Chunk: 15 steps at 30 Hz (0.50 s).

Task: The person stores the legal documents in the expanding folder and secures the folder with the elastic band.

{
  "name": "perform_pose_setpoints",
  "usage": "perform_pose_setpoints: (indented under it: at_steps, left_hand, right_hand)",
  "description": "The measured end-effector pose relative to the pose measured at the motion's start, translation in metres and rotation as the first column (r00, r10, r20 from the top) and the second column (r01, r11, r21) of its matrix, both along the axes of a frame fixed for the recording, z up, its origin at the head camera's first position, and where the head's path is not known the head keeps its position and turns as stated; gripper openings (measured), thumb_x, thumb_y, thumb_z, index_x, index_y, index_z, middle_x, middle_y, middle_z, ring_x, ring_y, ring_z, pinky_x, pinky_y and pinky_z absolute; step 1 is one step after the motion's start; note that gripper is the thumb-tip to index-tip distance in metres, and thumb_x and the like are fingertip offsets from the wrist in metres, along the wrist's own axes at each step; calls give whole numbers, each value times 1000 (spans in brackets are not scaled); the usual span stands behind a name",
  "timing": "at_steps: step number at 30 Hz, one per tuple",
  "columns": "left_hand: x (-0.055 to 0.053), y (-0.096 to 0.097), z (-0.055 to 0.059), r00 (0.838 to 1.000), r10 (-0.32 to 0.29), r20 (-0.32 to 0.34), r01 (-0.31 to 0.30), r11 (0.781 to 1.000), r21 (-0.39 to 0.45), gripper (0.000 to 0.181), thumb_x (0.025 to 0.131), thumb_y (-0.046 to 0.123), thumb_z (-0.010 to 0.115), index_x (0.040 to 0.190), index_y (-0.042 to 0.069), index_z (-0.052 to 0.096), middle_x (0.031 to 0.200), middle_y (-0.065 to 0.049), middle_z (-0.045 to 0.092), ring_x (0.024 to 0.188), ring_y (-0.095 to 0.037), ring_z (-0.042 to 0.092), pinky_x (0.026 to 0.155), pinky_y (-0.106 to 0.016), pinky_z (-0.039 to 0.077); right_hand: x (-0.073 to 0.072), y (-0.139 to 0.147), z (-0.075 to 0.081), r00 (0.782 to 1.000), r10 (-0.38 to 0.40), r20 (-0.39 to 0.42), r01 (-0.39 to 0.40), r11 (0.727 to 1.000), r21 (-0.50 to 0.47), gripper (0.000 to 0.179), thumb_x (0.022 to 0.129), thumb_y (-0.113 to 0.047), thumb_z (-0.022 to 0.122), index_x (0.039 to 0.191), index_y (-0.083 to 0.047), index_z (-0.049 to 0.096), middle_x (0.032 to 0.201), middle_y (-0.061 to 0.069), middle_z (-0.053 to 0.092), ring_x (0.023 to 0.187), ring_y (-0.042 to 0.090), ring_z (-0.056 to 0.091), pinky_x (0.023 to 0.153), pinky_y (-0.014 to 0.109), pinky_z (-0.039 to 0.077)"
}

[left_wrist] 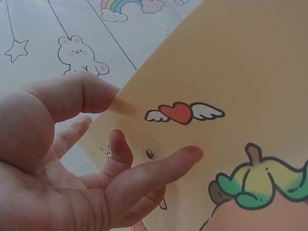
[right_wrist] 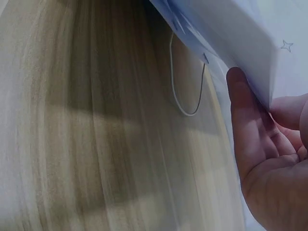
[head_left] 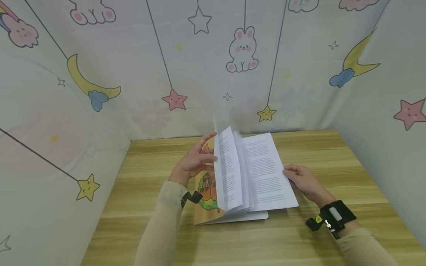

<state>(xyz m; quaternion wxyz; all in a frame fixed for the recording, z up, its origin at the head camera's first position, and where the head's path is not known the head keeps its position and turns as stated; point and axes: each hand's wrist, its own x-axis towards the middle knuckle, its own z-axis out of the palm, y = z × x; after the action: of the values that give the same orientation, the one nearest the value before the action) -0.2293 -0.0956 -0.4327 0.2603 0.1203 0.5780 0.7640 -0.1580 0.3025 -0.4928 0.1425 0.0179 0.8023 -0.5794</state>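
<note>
A folder with a tan, cartoon-printed cover lies open on the wooden table, its left leaves lifted and fanned. The left hand holds the raised cover at its left edge. In the left wrist view, one digit of the left hand goes behind the cover, while other fingers stay on the printed side. On the other side, the right hand pinches the outer edge of the printed sheets. The right wrist view has the right hand with thumb and finger at a white sheet's corner.
A thin pale loop hangs below the sheets over the wood-grain table. Behind the table stands a backdrop printed with rabbits, stars and moons. Each wrist wears a black camera strap.
</note>
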Motion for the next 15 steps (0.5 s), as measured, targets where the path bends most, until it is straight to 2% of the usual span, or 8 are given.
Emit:
perform_pose_setpoints:
  at_steps: [5,10,15]
  left_hand:
    - [0,0,-1,1000,5,3,-5,1000,-2,88,93,-14,61,158,42,39,140,-45,45,110,-46,61,76,-48,62]
    - [0,0,-1,1000,7,5,-7,1000,-1,89,93,-14,62,158,42,39,138,-44,47,105,-40,65,76,-48,62]
    - [0,1,-1,1000,0,6,0,1000,9,89,93,-14,62,158,42,39,139,-45,45,107,-42,63,76,-48,62]
  right_hand:
    - [-2,-2,1,1000,-6,-3,6,999,35,42,111,-19,54,140,12,56,117,20,73,95,19,72,78,32,61]
    - [-4,-4,-2,1000,-6,-13,6,1000,30,38,107,-17,62,132,12,61,107,15,76,91,18,72,78,34,61]
    - [-6,-9,-8,999,4,-38,-3,1000,17,35,105,-13,65,128,13,64,105,15,76,88,17,72,77,36,61]
